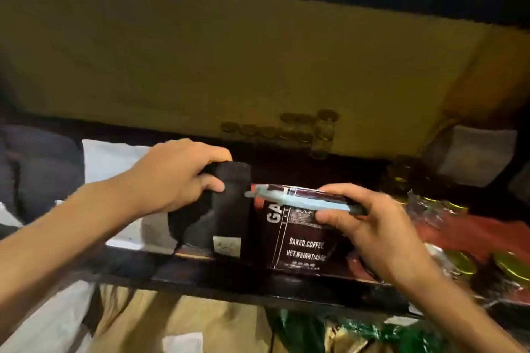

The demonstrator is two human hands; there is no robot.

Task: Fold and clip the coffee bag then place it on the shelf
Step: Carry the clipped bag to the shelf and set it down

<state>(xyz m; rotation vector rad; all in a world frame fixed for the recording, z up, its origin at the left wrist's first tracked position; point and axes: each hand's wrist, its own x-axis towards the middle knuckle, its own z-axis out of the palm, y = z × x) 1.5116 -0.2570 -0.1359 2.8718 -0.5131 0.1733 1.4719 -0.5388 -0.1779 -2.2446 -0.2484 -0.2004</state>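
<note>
Coffee bag stood on the dark shelf, a blue clip across its folded top. My right hand pinched that clip end. My left hand gripped a black bag just beside it. I judged I should set it down flat and let go slowly. Jars sat behind in the dim room.

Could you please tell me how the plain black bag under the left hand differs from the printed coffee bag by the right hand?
The black bag shows only a small pale label; the coffee bag carries white print reading BAKED COFFEE. The coffee bag has a light blue clip across its top; the black bag shows none. The left hand grips the black bag's top; the right hand holds the coffee bag's clipped top. Both stand upright on the shelf.
</note>
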